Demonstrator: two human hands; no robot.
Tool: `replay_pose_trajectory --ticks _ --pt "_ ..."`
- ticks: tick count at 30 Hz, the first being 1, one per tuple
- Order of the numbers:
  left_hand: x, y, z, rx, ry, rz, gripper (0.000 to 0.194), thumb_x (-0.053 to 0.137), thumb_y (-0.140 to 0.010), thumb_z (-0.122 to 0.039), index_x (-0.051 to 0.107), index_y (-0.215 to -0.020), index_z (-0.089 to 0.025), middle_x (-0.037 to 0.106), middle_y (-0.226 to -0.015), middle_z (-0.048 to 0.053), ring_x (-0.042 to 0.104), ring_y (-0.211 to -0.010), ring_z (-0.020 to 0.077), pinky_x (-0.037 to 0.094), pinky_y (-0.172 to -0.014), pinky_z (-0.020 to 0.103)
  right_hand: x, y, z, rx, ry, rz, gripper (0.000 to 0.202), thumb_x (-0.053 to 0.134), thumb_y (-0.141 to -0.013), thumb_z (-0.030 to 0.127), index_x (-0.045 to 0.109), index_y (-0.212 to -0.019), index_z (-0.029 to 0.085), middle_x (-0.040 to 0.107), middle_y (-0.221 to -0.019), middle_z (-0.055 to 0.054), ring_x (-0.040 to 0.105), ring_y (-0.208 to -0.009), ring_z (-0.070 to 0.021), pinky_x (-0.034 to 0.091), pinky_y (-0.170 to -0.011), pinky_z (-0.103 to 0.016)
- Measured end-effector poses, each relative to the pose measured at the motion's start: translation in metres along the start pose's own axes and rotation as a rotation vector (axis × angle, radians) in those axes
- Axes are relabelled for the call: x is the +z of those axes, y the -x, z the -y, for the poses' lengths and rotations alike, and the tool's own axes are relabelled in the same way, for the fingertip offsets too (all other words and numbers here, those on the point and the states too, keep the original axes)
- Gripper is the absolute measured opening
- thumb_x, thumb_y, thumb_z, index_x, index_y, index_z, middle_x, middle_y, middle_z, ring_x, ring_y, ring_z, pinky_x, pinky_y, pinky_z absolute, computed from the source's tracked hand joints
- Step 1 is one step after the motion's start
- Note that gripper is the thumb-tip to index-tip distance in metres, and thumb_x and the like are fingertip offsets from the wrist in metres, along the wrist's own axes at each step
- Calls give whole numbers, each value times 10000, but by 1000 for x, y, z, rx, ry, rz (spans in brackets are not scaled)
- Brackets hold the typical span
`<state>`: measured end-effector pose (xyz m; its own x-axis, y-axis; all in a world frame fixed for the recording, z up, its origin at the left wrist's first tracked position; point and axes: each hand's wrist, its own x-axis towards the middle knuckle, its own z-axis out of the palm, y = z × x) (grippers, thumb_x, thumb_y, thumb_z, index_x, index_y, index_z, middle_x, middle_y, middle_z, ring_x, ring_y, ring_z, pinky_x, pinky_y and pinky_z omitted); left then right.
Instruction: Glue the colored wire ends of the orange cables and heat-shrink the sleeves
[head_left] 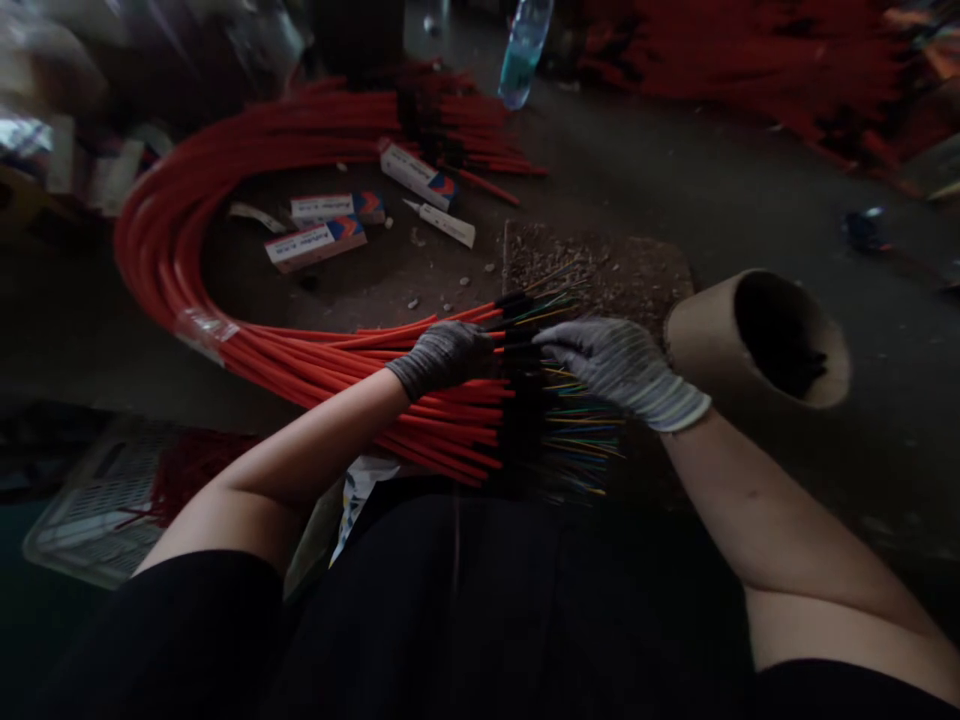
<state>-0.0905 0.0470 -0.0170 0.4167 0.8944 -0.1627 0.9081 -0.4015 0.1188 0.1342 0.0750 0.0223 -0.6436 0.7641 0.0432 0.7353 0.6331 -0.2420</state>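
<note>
A thick bundle of red tubes (300,368) curves round at the left, with black sleeves (523,415) and thin coloured wires (581,440) at its near ends. My left hand (450,355), in a dark grey glove, is closed round a red tube near its black end. Just to its right, my right hand (600,360), in a lighter striped glove, pinches the black sleeve of that tube between thumb and fingers. Clear tape (204,330) wraps the bundle at the left.
Small boxes (319,243) and a white tube (448,225) lie inside the curve. Behind my hands is a debris-covered board (600,270). A cardboard cylinder (705,325) stands right, a bottle (523,60) at the back, a plastic basket (97,520) at the lower left.
</note>
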Motion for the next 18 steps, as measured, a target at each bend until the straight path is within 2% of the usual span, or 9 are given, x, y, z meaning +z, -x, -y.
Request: replay_pose_trajectory --ticks 2,4,6,10,14,16,18 --pt "2 3 -3 0 -26 -7 425 514 -1004 -470 706 -1187 -138 721 -1126 165 699 -1076 333 528 -811 379 3 0 12 37 163 140 340 493 -1001 310 730 -1231 230 743 -1230 -79 678 -1094 -274 471 -949 -390" --pt "8 5 -7 -22 -43 -65 429 514 -1007 -454 679 -1250 -142 709 -1158 178 691 -1094 340 534 -823 392 6 -2 25 54 301 244 362 444 -1017 292 708 -1251 209 710 -1283 -109 640 -1145 -303 443 -956 -418" --pt "16 4 -8 -59 -4 -129 449 511 -1008 -469 655 -1298 -157 694 -1193 179 695 -1087 327 542 -824 387 9 -5 34 68 370 285 366 421 -1023 285 682 -1255 175 696 -1279 -135 618 -1154 -316 423 -949 -422" --pt "28 0 1 -99 196 -256 397 578 -981 -430 673 -1239 -144 703 -1156 155 712 -1009 267 549 -817 340 17 -9 35 92 412 147 382 510 -986 311 611 -1295 110 668 -1255 -193 585 -1132 -331 385 -937 -415" --pt "37 -5 13 22 415 -400 222 621 -938 -306 724 -1057 -149 745 -972 112 708 -897 215 550 -807 302 28 -13 25 -3 463 9 313 426 -1008 269 631 -1195 124 673 -1155 -187 566 -1018 -318 342 -882 -421" --pt "38 -5 16 53 487 -470 205 627 -921 -289 730 -1045 -162 752 -948 103 704 -870 200 549 -799 291 32 -16 22 -43 479 -12 332 380 -1020 264 631 -1191 128 671 -1153 -189 558 -988 -315 323 -870 -423" --pt "38 -5 16 63 520 -492 223 627 -917 -287 735 -1069 -165 756 -952 97 703 -866 192 546 -798 281 33 -18 22 -54 486 13 353 355 -1024 260 638 -1192 130 671 -1163 -190 557 -986 -317 311 -873 -429"
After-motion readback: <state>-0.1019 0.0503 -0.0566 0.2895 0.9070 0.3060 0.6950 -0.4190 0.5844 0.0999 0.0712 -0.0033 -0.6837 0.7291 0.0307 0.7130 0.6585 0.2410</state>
